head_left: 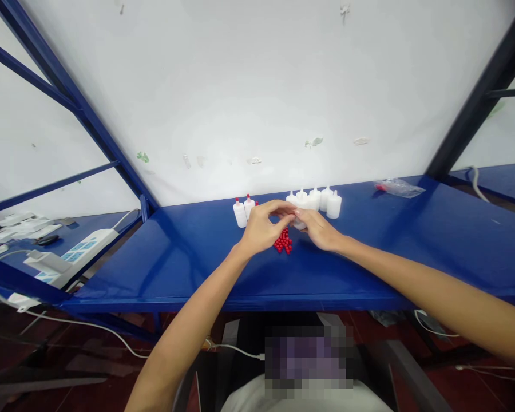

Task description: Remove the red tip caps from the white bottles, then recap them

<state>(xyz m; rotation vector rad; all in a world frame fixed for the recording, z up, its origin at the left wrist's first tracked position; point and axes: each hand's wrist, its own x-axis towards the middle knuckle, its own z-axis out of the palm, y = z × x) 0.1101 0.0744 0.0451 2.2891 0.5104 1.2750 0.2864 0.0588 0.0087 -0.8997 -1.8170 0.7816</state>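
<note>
My right hand point(321, 229) is closed around a small white squeeze bottle point(300, 224), tilted with its top toward my left hand. The thumb and fingers of my left hand point(264, 228) pinch at the bottle's tip, where a speck of red cap shows; the fingers hide most of it. Just below the hands lies a pile of small red caps point(282, 242) on the blue table. Behind my left hand stand white bottles with red caps on their tips point(240, 214), one partly hidden. Several white bottles with bare tips point(333, 205) stand upright behind my right hand.
The blue table point(175, 252) runs up to a white wall point(257, 97). A clear plastic bag point(399, 187) with something red inside lies at the back right. Blue frame posts point(98, 134) rise on the left, where a white power strip point(83, 254) with cables lies.
</note>
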